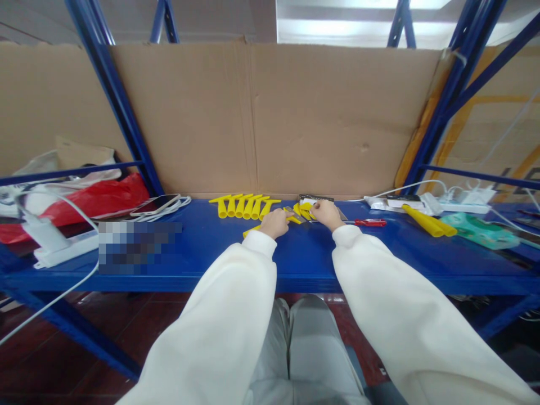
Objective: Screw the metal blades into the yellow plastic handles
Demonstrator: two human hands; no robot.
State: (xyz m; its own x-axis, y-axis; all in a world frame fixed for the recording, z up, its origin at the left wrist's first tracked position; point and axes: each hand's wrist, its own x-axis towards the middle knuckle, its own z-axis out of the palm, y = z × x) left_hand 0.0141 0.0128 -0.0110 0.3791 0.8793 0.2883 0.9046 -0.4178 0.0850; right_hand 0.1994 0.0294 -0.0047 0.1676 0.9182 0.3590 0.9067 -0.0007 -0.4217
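My left hand point(275, 223) is closed around a yellow plastic handle point(250, 231), whose end sticks out on its left side. Its fingers reach towards a small pile of yellow pieces point(296, 210). Right beside the pile, my right hand point(328, 214) has its fingers pinched together; what lies between them is too small to make out. A red-handled screwdriver point(370, 223) lies to the right of that hand. To the left of both hands stands a row of several yellow T-shaped scraper-like handles point(239, 209), wide ends facing me.
A cardboard sheet point(270, 118) closes off the back of the blue shelf point(202, 253). More yellow handles point(428, 222) and a green packet point(481, 230) lie on the right. White power strips with cables point(70, 247) and a red bag point(105, 197) occupy the left.
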